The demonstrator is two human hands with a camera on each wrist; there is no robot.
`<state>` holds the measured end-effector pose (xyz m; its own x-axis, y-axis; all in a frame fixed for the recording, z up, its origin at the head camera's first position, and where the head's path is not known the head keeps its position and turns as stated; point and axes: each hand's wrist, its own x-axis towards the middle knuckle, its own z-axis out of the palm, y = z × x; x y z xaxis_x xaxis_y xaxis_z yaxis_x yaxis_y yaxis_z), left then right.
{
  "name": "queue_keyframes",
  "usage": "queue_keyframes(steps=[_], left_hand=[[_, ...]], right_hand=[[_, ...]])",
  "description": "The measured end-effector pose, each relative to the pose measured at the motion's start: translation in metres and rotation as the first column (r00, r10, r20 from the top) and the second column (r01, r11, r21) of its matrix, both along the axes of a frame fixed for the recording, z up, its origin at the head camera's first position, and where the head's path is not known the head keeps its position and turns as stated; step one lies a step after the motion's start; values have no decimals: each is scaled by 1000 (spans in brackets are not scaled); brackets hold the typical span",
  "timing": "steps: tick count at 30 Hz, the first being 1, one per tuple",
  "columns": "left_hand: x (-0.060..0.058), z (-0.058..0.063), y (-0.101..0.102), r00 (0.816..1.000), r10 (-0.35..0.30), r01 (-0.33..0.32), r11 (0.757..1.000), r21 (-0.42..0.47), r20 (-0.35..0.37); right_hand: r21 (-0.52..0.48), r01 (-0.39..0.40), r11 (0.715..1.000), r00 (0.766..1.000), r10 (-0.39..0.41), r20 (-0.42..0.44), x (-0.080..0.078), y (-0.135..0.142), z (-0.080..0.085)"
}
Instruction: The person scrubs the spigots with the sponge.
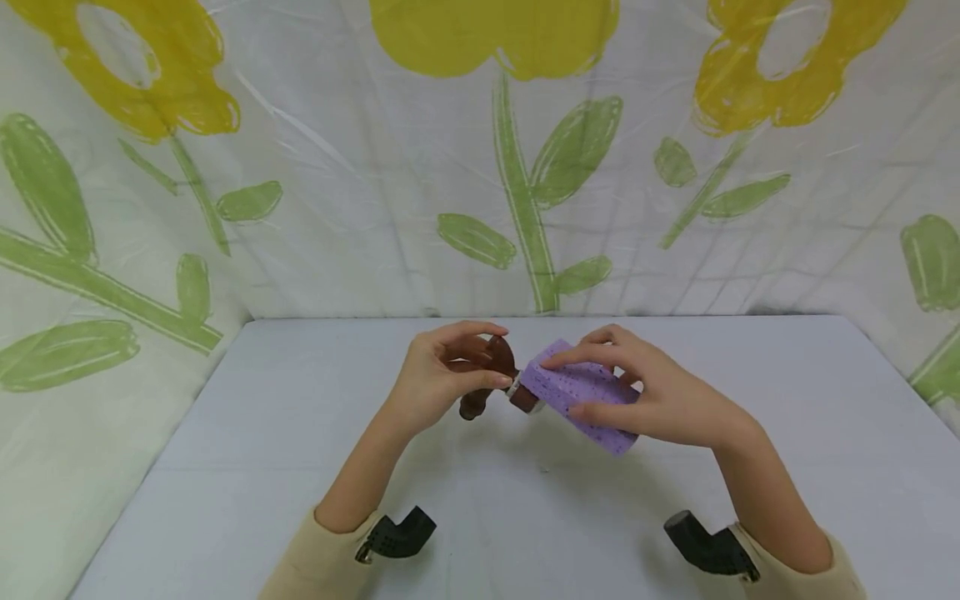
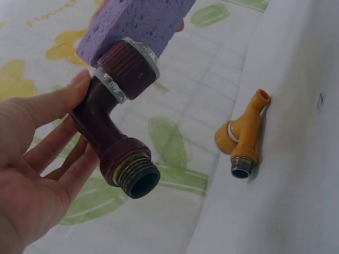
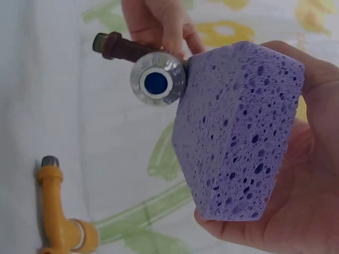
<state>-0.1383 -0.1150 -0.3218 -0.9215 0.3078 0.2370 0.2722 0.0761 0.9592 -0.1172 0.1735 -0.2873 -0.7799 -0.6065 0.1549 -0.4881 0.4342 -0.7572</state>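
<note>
A dark brown plastic water tap (image 1: 501, 357) is held above the table by my left hand (image 1: 431, 379), which pinches its body between thumb and fingers. The left wrist view shows its threaded outlet (image 2: 139, 177) facing down and its ribbed handle (image 2: 128, 70) on top. In the right wrist view, a round clear-rimmed cap with a blue centre (image 3: 156, 83) tops that handle. My right hand (image 1: 667, 400) grips a purple sponge (image 1: 581, 387) speckled with dark pores. One end of the sponge lies against the tap's handle; the exact contact is partly hidden.
An orange tap (image 2: 246, 129) with a metal threaded end lies on the white surface in both wrist views; I cannot make it out in the head view. Behind the white table (image 1: 247, 467) hangs a sheet (image 1: 337, 208) printed with yellow flowers and green leaves.
</note>
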Motion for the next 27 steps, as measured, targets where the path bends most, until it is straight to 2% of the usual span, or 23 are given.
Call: queue_keyframes(steps=[3, 10, 16, 20, 24, 27], left_hand=[[0, 0, 0, 1000, 28, -28, 999, -36, 1], [1, 4, 1, 996, 56, -54, 998, -44, 66], [2, 4, 3, 992, 79, -76, 996, -38, 99], [2, 4, 6, 984, 84, -86, 996, 3, 159], [2, 3, 7, 970, 91, -111, 991, 75, 226], [2, 3, 7, 958, 111, -144, 983, 112, 264]], right_hand=[[-7, 9, 1000, 999, -9, -33, 3, -2, 3], [34, 122, 992, 984, -116, -137, 7, -9, 5], [72, 87, 994, 979, -73, -189, 11, -10, 7], [65, 101, 993, 970, -84, -226, 13, -10, 7], [56, 149, 987, 944, -125, -307, 14, -14, 5], [64, 156, 986, 931, -125, -344, 16, -16, 4]])
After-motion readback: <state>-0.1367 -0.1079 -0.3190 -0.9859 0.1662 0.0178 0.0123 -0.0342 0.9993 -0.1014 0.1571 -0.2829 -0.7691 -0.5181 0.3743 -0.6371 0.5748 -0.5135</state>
